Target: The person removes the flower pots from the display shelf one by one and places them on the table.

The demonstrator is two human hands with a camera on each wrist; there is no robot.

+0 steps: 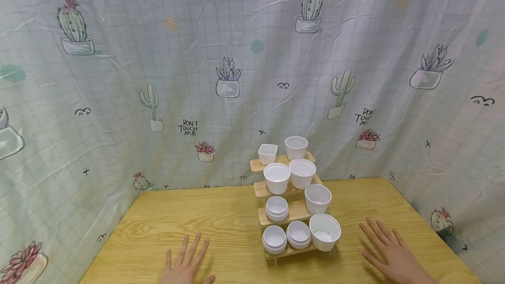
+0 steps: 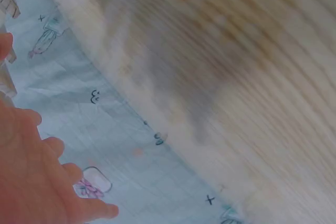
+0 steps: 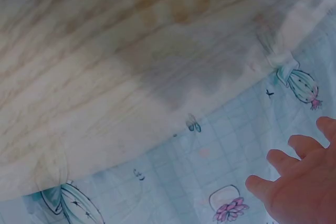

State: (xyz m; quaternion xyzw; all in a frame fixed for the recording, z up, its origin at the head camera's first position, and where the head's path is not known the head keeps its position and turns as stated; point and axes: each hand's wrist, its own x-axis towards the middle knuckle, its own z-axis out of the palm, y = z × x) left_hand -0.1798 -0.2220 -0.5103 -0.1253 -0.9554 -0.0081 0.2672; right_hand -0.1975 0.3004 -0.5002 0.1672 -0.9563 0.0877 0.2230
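Left hand [image 1: 183,268] and right hand [image 1: 394,255], fingers spread and empty, flank a wooden stand [image 1: 297,211] of white pots [image 1: 302,175] on a desk [image 1: 189,214], apparently idle; grasping one would need an inward reach.

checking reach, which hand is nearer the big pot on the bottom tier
Right. The right hand is right of the big pot, not touching; the left hand is farther off, left of the stand.

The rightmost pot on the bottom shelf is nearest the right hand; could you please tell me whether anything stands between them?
Nothing visible does: in the head view, only table shows between the right hand and the rightmost pot. The small pot beside it stands on its other side.
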